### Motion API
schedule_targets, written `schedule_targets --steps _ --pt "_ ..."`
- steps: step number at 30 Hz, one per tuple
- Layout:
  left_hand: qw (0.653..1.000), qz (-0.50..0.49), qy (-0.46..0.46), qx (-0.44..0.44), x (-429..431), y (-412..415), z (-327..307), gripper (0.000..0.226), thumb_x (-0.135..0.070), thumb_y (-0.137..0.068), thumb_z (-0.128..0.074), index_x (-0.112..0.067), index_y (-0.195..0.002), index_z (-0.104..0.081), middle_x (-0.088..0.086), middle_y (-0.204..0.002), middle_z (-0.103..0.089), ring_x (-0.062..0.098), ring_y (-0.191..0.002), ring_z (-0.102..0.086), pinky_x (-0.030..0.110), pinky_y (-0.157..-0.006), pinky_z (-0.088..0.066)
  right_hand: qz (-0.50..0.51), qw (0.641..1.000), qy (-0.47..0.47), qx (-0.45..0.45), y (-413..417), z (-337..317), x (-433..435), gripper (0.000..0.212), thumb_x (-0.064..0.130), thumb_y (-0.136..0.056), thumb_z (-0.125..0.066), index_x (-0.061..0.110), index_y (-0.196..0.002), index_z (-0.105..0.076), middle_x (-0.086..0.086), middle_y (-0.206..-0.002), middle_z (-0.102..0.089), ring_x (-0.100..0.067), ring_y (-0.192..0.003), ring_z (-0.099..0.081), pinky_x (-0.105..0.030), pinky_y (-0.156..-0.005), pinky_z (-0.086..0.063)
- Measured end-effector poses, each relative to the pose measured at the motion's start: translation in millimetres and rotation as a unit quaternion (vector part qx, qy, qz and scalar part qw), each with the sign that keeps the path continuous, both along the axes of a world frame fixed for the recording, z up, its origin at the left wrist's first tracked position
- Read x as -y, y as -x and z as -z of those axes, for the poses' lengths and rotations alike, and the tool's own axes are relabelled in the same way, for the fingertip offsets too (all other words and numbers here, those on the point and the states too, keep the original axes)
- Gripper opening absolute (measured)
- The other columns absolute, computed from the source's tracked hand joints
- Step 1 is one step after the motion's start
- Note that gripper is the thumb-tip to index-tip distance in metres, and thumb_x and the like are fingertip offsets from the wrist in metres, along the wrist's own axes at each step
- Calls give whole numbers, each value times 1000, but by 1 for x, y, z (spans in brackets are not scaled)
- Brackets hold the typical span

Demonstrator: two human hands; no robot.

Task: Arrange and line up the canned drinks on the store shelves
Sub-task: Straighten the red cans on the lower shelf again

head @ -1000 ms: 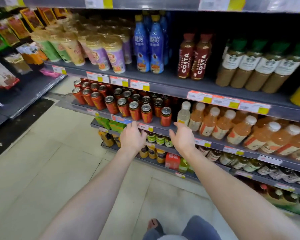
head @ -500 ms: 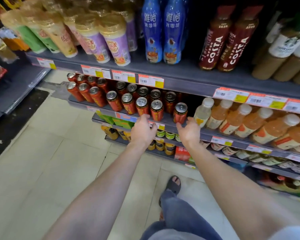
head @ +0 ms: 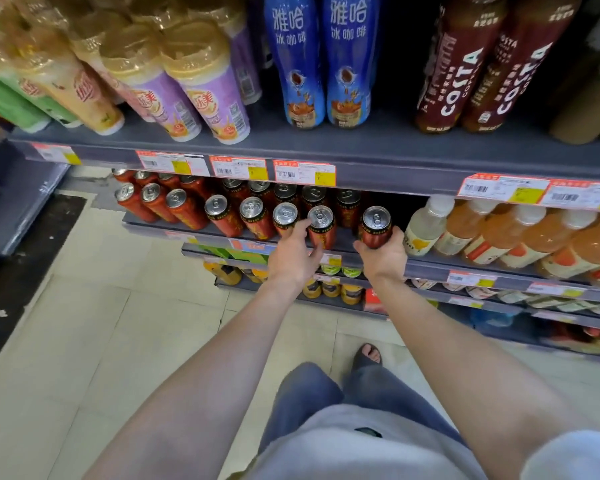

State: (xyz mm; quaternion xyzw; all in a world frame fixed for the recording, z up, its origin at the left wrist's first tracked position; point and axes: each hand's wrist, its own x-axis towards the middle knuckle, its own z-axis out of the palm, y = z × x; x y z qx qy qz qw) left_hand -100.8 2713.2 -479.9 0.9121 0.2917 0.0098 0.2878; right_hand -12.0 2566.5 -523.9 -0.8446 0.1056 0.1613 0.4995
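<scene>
Several red cans with silver tops stand in rows on the second grey shelf [head: 201,227]. My left hand [head: 293,259] reaches up to the front row and grips a red can [head: 322,227] between thumb and fingers. My right hand [head: 383,256] holds the rightmost red can [head: 376,227] from below, fingers curled round its lower body. That can stands apart from the row, with a gap between it and the can in my left hand. More red cans [head: 219,214] run to the left along the shelf front.
Pale bottled drinks [head: 426,225] and orange tea bottles [head: 520,237] stand right of the cans. The shelf above carries milk-tea cups [head: 208,88], blue bottles [head: 300,64] and Costa bottles [head: 451,71]. Lower shelves hold small cans [head: 329,289]. Tiled floor lies below left.
I have stepped closer to the shelf. Both hands rose from the shelf edge onto the front cans: the left now grips one can, the right holds the rightmost can.
</scene>
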Motion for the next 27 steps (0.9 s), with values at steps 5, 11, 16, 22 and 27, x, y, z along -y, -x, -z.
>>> schedule_targets --steps 5,11,16,22,27 --pt "999 39 6 -11 -12 -2 7 57 -32 -99 -64 -29 -151 -40 5 -124 -64 28 -107 -64 46 -86 -57 20 1000 -8 14 -10 11 -3 76 33 -77 -84 17 -139 -44 -6 -125 -66 -25 -116 -61 -29 -98 -46" --pt "994 106 16 -25 -23 0 11 67 -28 -97 -67 -29 -156 -35 6 -139 -58 29 -119 -62 48 -90 -56 -4 999 -31 -11 -16 22 -6 83 30 -79 -84 23 -150 -41 1 -137 -62 -18 -127 -56 -34 -113 -41" --pt "992 122 -8 -13 -34 -2 8 61 -30 -97 -65 -27 -153 -42 6 -135 -57 32 -116 -61 46 -90 -55 -41 995 -54 -67 -33 22 -2 80 13 -77 -83 25 -147 -46 4 -130 -64 -16 -121 -57 -34 -110 -42" --pt "990 140 -19 7 -40 -3 5 55 -25 -99 -62 -23 -152 -46 10 -150 -49 33 -126 -57 42 -93 -51 -51 991 -84 -87 -31 21 -2 88 1 -71 -84 20 -147 -44 1 -126 -66 -21 -122 -58 -41 -112 -43" --pt "986 150 -75 21 -38 -5 9 46 -23 -100 -59 -24 -146 -53 4 -139 -56 32 -113 -64 42 -80 -54 -92 990 -90 -62 -30 22 -12 86 9 -71 -90 15 -143 -42 0 -125 -65 -16 -117 -60 -32 -105 -44"
